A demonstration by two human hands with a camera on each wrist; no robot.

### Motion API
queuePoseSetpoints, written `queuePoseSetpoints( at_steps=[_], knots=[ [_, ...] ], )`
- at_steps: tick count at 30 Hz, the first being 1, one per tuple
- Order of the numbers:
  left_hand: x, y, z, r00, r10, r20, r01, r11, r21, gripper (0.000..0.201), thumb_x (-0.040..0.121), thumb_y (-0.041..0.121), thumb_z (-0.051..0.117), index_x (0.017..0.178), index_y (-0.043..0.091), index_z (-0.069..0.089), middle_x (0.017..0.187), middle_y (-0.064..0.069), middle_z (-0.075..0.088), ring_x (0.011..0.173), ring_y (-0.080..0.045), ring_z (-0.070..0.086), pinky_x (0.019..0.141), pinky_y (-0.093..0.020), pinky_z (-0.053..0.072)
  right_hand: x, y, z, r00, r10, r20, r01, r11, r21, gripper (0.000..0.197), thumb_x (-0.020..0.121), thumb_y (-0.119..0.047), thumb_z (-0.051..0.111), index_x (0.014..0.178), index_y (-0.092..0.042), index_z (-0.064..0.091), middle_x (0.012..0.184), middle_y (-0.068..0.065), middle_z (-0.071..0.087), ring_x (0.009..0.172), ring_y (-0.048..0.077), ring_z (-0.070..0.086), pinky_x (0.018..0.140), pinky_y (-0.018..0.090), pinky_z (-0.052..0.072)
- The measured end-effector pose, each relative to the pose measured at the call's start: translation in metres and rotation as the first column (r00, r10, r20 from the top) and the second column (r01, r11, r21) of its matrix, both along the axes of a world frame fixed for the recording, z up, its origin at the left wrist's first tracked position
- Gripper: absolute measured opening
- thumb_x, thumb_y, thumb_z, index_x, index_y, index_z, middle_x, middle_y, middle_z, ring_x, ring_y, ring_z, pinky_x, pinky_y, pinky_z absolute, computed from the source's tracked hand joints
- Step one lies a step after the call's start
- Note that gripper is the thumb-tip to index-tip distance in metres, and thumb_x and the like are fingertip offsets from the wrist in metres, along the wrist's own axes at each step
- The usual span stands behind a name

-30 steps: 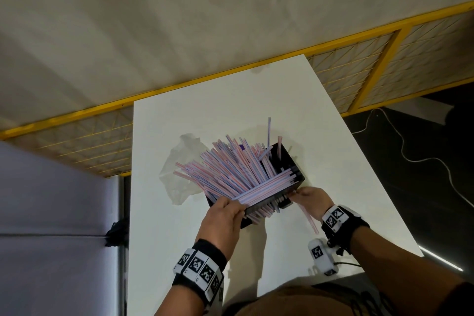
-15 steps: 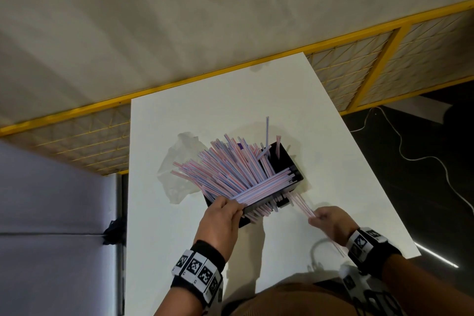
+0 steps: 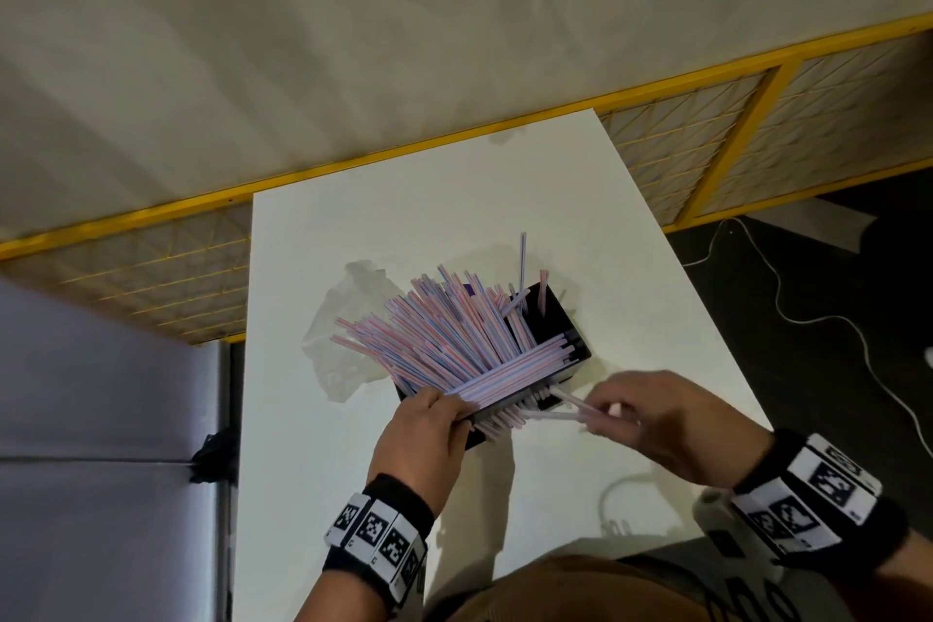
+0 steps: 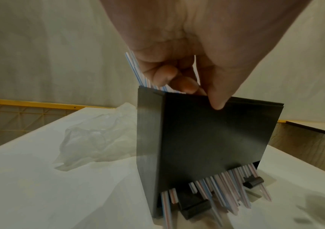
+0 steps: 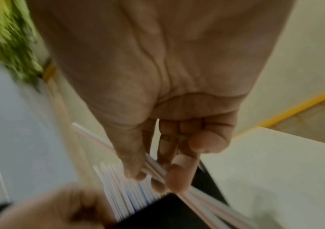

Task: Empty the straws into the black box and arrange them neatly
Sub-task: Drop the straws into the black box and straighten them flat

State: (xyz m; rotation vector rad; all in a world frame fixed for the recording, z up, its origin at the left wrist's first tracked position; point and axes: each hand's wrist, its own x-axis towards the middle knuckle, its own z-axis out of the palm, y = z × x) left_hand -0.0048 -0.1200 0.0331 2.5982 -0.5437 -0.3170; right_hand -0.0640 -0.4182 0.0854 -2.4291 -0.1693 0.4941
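Many striped straws [image 3: 454, 338] are packed into the black box [image 3: 555, 323], which stands on the white bench [image 3: 404, 227] near its middle. Most of the straws are fanned out above the box's rim, leaning toward the left and the far side, while one flat layer is laid across the near top edge. Two or three straws are seen standing upright at the box's far right corner. Along the bottom of the near wall, straw ends [image 4: 222, 192] are poked out through a gap, between small black feet, and rest on the bench.

The left hand [image 3: 419, 439] is closed on the box's near left corner: in the left wrist view the thumb is pressed against the outer wall and the fingers [image 4: 165, 75] are curled over the rim among the straws. The right hand [image 3: 656, 424] is held just beside the near right of the box, and a few loose straws [image 3: 570, 407] are pinched between its thumb and fingers, their far ends reaching the box's lower edge. That grip is blurred in the right wrist view.

One crumpled clear plastic bag [image 3: 343, 333] is lain on the bench just left of the box, partly under the fanned straws.
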Motion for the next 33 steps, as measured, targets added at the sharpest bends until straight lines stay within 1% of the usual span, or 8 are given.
queuePoseSetpoints(
  at_steps=[4,7,11,14,21,24,28,33],
  knots=[
    [0.0,0.008,0.003,0.996,-0.034,0.088,0.032,0.999,0.02,0.019,0.091,0.019,0.073,0.108,0.028,0.078,0.091,0.005,0.062,0.083,-0.023,0.059,0.072,-0.029,0.047,0.042,0.031,0.036,0.974,0.012,0.227,-0.038,0.993,0.111,0.019,0.1,-0.048,0.051,0.097,-0.035,0.064,0.086,-0.014,0.059,0.081,0.008,0.057,0.067,0.024,0.044],
    [-0.002,0.013,0.002,0.987,-0.059,0.152,0.05,0.997,0.063,0.018,0.086,0.018,0.079,0.101,0.028,0.079,0.084,0.005,0.062,0.071,-0.024,0.059,0.061,-0.033,0.049,0.071,0.054,0.03,0.953,0.094,0.289,-0.071,0.993,-0.09,0.016,0.104,-0.039,0.049,0.1,-0.03,0.062,0.092,-0.01,0.057,0.082,0.009,0.053,0.07,0.033,0.047],
    [-0.004,0.017,0.0,0.986,0.031,0.165,-0.034,0.999,0.015,0.016,0.084,0.017,0.08,0.096,0.028,0.078,0.084,0.006,0.062,0.072,-0.022,0.061,0.064,-0.034,0.052,0.095,0.078,0.005,0.939,0.292,0.179,-0.216,0.911,-0.35,0.027,0.108,-0.036,0.043,0.113,-0.021,0.065,0.102,-0.002,0.061,0.091,0.019,0.06,0.079,0.036,0.052],
    [-0.003,0.018,-0.001,0.985,0.105,0.137,-0.106,0.994,-0.007,0.017,0.084,0.021,0.078,0.098,0.025,0.072,0.09,0.006,0.059,0.08,-0.021,0.06,0.071,-0.033,0.053,0.099,0.086,-0.015,0.934,0.347,0.087,-0.285,0.868,-0.406,0.032,0.106,-0.04,0.046,0.115,-0.015,0.064,0.109,0.003,0.062,0.099,0.024,0.061,0.086,0.042,0.053],
    [-0.002,0.018,-0.001,0.946,0.285,0.155,-0.264,0.954,-0.141,0.059,0.069,0.02,0.089,0.11,0.023,0.047,0.101,0.009,0.041,0.091,-0.015,0.047,0.08,-0.025,0.044,0.087,0.086,-0.053,0.924,0.362,0.119,-0.249,0.81,-0.532,0.042,0.109,-0.045,0.03,0.109,-0.02,0.064,0.11,0.002,0.061,0.103,0.025,0.055,0.084,0.041,0.044],
    [0.001,0.016,-0.001,0.952,0.218,0.215,-0.206,0.976,-0.075,0.065,0.074,0.026,0.086,0.128,0.019,0.052,0.117,0.002,0.051,0.103,-0.019,0.054,0.089,-0.03,0.05,0.084,0.084,-0.06,0.926,0.357,0.121,-0.251,0.824,-0.508,0.039,0.11,-0.042,0.031,0.105,-0.02,0.062,0.107,0.003,0.061,0.1,0.026,0.056,0.083,0.042,0.045],
    [0.003,0.01,-0.004,0.968,-0.026,0.25,0.012,0.998,0.059,0.026,0.087,0.029,0.074,0.112,0.028,0.069,0.107,0.008,0.064,0.092,-0.018,0.063,0.08,-0.034,0.05,0.083,0.083,-0.066,0.95,0.283,0.128,-0.195,0.864,-0.464,0.051,0.108,-0.05,0.024,0.104,-0.019,0.065,0.106,0.003,0.06,0.1,0.024,0.055,0.084,0.04,0.041],
    [0.001,0.006,-0.014,0.985,-0.064,0.159,0.042,0.989,0.141,0.029,0.101,0.042,0.05,0.121,0.033,0.069,0.12,0.015,0.068,0.113,-0.009,0.062,0.115,-0.036,0.032,0.081,0.086,-0.073,0.962,0.246,0.122,-0.174,0.889,-0.423,0.066,0.102,-0.059,0.011,0.104,-0.023,0.066,0.1,-0.002,0.058,0.094,0.021,0.056,0.082,0.037,0.04]
  ],
)
